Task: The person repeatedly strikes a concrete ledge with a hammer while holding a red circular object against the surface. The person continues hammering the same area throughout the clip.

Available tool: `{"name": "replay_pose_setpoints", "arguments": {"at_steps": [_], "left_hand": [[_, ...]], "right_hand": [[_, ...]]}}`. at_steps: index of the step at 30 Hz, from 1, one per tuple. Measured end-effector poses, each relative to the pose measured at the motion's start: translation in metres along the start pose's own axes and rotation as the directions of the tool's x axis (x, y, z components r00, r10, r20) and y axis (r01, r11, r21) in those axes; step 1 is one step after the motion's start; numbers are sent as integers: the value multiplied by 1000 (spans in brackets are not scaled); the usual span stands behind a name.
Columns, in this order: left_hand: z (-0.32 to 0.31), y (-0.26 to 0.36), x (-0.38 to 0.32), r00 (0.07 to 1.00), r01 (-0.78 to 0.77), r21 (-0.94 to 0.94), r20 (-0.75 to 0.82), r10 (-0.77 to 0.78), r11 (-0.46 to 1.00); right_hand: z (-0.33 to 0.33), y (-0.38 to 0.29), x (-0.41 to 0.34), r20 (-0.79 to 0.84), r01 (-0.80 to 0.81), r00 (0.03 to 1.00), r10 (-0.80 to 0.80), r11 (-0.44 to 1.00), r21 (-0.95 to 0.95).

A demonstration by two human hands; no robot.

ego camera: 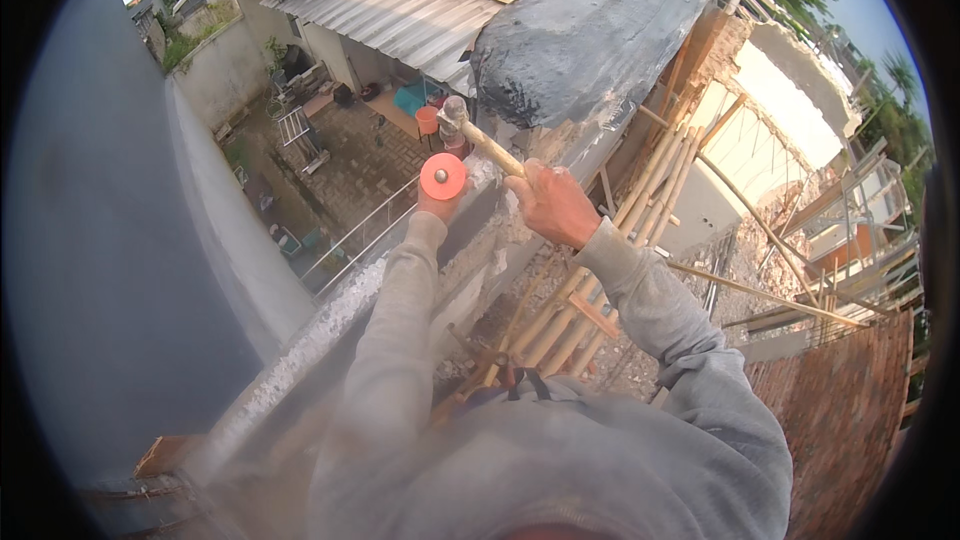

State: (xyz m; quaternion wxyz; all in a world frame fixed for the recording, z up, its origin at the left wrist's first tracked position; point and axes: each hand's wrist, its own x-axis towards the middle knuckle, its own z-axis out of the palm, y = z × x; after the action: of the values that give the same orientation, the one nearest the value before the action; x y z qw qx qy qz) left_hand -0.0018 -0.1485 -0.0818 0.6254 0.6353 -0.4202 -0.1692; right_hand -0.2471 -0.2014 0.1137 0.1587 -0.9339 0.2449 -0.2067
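My left hand is closed around a chisel with a round orange hand guard, its metal striking end pointing up at me. The chisel's lower part is hidden behind the guard and hand. My right hand grips the wooden handle of a club hammer. The hammer's dusty head is just beyond the guard, apart from the striking end in this view. Both hands are over the top of a broken masonry wall, whose surface is rough and chipped.
A dark waterproofed slab juts out beyond my hands. Bamboo poles form scaffolding over rubble at right. Left of the wall, the drop falls to a paved yard with a metal railing. A corrugated roof lies ahead.
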Motion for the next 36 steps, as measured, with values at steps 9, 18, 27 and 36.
{"name": "replay_pose_setpoints", "arguments": {"at_steps": [9, 18, 27, 36], "left_hand": [[19, 25, 24, 994, -14, -5, -110, 13, 1000], [17, 34, 43, 994, -88, 266, 81, 69, 960], [15, 36, 43, 997, -43, 231, 76, 26, 972], [10, 11, 14, 998, 70, 54, -7, -70, 996]], "right_hand": [[-73, -38, -6, 13, 217, 976, -217, 976, 24], [-21, -13, 0, -149, 149, 980, -134, 984, 94], [-12, 7, 1, -133, 143, 983, -123, 978, 151], [-6, 0, 0, -56, 172, 983, -173, 985, -13]]}}
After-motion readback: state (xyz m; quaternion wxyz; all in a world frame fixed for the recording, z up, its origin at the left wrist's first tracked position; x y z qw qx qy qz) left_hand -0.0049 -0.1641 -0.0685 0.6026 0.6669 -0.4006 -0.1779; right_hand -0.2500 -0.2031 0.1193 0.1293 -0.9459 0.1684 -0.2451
